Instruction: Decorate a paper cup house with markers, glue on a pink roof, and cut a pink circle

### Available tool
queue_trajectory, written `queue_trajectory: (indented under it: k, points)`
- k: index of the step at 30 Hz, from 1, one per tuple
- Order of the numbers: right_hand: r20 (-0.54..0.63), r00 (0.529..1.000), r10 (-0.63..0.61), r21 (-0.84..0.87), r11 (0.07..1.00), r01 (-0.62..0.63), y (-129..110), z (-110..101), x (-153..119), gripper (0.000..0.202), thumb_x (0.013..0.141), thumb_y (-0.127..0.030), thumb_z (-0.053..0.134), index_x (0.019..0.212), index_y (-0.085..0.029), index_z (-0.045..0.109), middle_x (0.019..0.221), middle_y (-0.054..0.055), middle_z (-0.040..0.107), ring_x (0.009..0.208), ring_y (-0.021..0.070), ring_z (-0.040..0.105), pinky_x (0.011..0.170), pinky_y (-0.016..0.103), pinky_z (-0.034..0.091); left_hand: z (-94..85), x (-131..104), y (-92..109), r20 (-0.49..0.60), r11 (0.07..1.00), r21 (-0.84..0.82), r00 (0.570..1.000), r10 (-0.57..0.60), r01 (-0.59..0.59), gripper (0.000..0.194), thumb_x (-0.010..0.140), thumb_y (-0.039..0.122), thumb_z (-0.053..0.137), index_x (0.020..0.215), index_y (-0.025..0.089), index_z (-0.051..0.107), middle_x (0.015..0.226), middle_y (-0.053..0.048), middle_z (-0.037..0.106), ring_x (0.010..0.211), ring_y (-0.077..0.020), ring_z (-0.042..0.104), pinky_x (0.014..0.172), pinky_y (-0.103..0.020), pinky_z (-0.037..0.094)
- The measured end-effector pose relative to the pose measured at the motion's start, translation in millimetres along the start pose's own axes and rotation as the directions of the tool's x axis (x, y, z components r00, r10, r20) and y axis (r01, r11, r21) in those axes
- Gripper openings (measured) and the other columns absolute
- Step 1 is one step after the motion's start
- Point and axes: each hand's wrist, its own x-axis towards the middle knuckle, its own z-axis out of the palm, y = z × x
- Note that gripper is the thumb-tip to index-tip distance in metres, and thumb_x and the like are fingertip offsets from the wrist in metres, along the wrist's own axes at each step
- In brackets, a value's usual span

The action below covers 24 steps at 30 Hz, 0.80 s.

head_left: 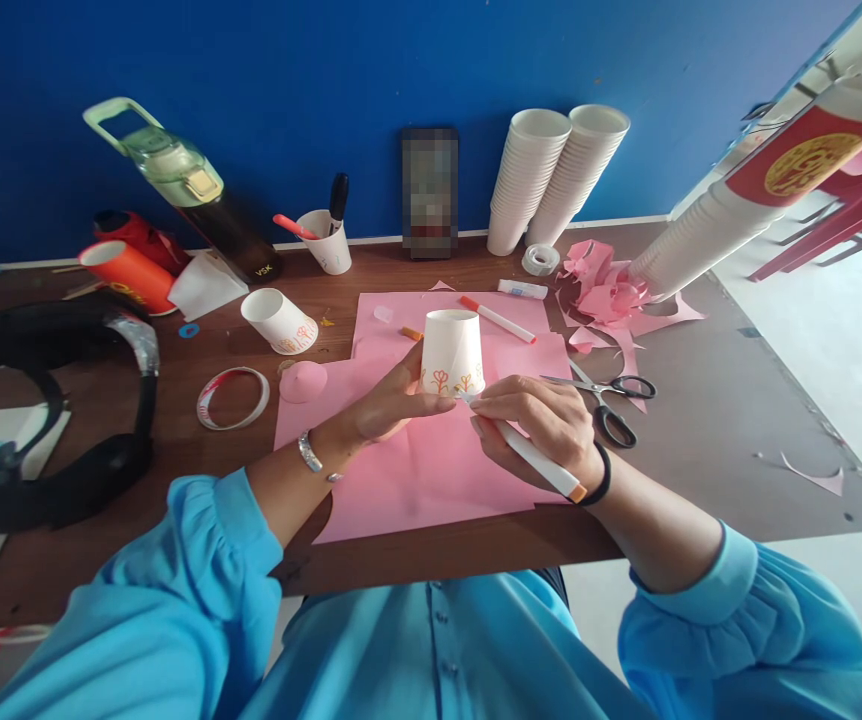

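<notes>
at the bottom of the frame, a person in a blue shirt [371, 650] is at a brown desk [438, 570]. the right hand [536, 425], right of centre, has its fingers closed around a white marker [536, 460]; the marker's orange end points to the lower right and its tip is at the lower edge of a cup [452, 350], though whether it touches is hard to tell. the left hand [393, 405] grips that cup from the left, thumb low at the front, the other fingers mostly hidden. the cup sits at the centre of the frame, narrow end up, with orange flowers drawn around its lower part. below it spreads pink paper [401, 480]. scissors [600, 391] lie beside the right hand, and a black band [78, 490] is at the left edge. farther back, left of centre, are a ring [203, 408], a pink cone [303, 382] and a second cup [281, 322] with similar flowers. a red-tipped pen [502, 322] lies behind the held cup. at the back, a bottle [228, 230], a pen cup [332, 252], a phone [429, 195] and cup stacks [525, 185] stand before the blue wall [288, 80].
</notes>
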Motion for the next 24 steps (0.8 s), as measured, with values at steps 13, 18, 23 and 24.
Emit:
queue_trajectory:
  k: [13, 18, 23, 24]
  points:
    - [-0.107, 0.974, 0.2, 0.1, 0.977, -0.19, 12.9, -8.3, -7.3, 0.019, 0.102, -0.021, 0.061, 0.12, -0.024, 0.067, 0.094, 0.006, 0.078, 0.076, 0.0186, 0.074, 0.065, 0.031, 0.062, 1.7, 2.4, 7.1, -0.029, 0.994, -0.086, 0.998, 0.059, -0.061, 0.052, 0.08, 0.031, 0.083, 0.129, 0.027, 0.067, 0.126, -0.007, 0.073, 0.124, -0.0313, 0.065, 0.106, -0.048, 0.05]
    - [0.053, 0.941, 0.335, 0.306, 0.891, -0.335, 25.1, -4.1, -4.3, 0.067, 0.088, -0.035, 0.084, 0.144, -0.029, 0.049, 0.155, 0.017, 0.056, 0.143, 0.0324, 0.057, 0.106, 0.05, 0.059, 0.5, 0.9, 6.2, 0.041, 0.974, -0.217, 0.996, 0.081, -0.07, 0.044, 0.082, 0.035, 0.081, 0.124, 0.028, 0.071, 0.119, -0.007, 0.076, 0.12, -0.0332, 0.069, 0.11, -0.055, 0.05]
    - [0.164, 0.949, 0.269, 0.38, 0.871, -0.313, 32.0, 0.5, -4.9, 0.088, 0.081, -0.044, 0.088, 0.152, -0.029, 0.037, 0.166, 0.021, 0.041, 0.157, 0.0369, 0.038, 0.122, 0.063, 0.042, -2.4, -2.0, 2.4, 0.133, 0.964, -0.265, 0.989, 0.058, -0.02, 0.054, 0.076, 0.043, 0.084, 0.126, 0.028, 0.071, 0.126, -0.01, 0.074, 0.13, -0.0389, 0.063, 0.109, -0.057, 0.05]
    - [0.182, 0.95, 0.253, 0.382, 0.872, -0.306, 32.2, 0.5, -5.0, 0.088, 0.082, -0.044, 0.088, 0.152, -0.03, 0.037, 0.165, 0.021, 0.043, 0.156, 0.0374, 0.04, 0.122, 0.063, 0.042, -2.7, -2.3, 2.3, 0.153, 0.966, -0.257, 0.987, 0.049, -0.008, 0.054, 0.075, 0.042, 0.084, 0.126, 0.028, 0.071, 0.127, -0.01, 0.074, 0.131, -0.0391, 0.063, 0.11, -0.057, 0.05]
